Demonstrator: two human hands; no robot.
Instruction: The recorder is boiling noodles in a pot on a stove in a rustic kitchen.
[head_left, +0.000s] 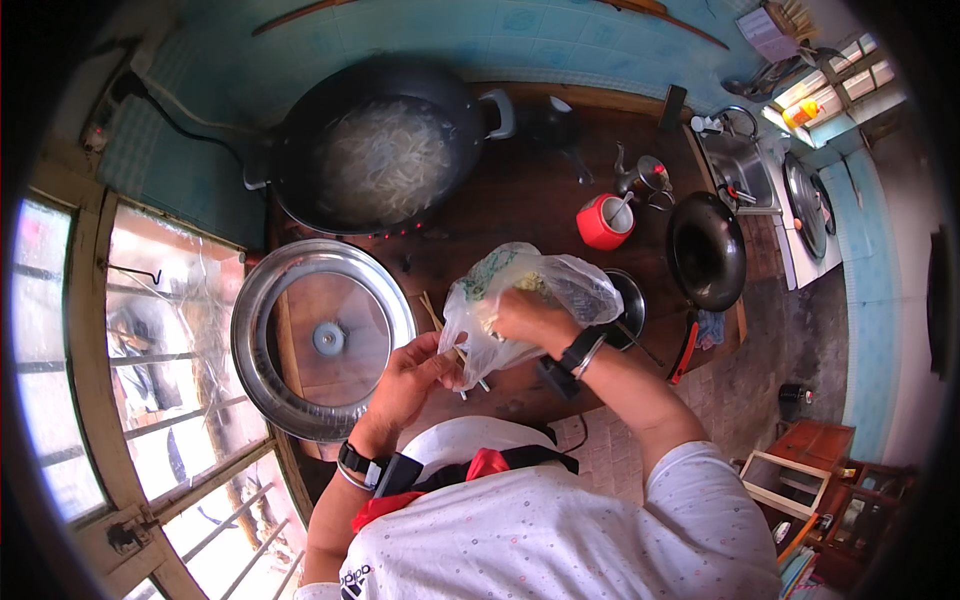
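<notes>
My left hand (420, 367) pinches the near-left rim of a clear plastic bag (585, 289). My right hand (525, 319) is inside the bag's mouth, fingers curled downward. Pale yellow strands, perhaps noodles (531, 282), show in the bag beyond the right hand. Whether the right fingers grip any strands cannot be made out. Green print or mesh (480, 277) covers the bag's far-left side. Chopsticks (431, 311) lie on the dark wooden counter (480, 202), partly under the bag. Behind, a large black electric wok (300, 180) holds pale strips in cloudy liquid.
A steel-rimmed glass lid (326, 255) lies upturned at the left. Right of the bag are a metal bowl (634, 296), a red jar (598, 229) with a spoon, a small metal pot (641, 176) and a black frying pan (705, 251). A sink (742, 169) stands farther right.
</notes>
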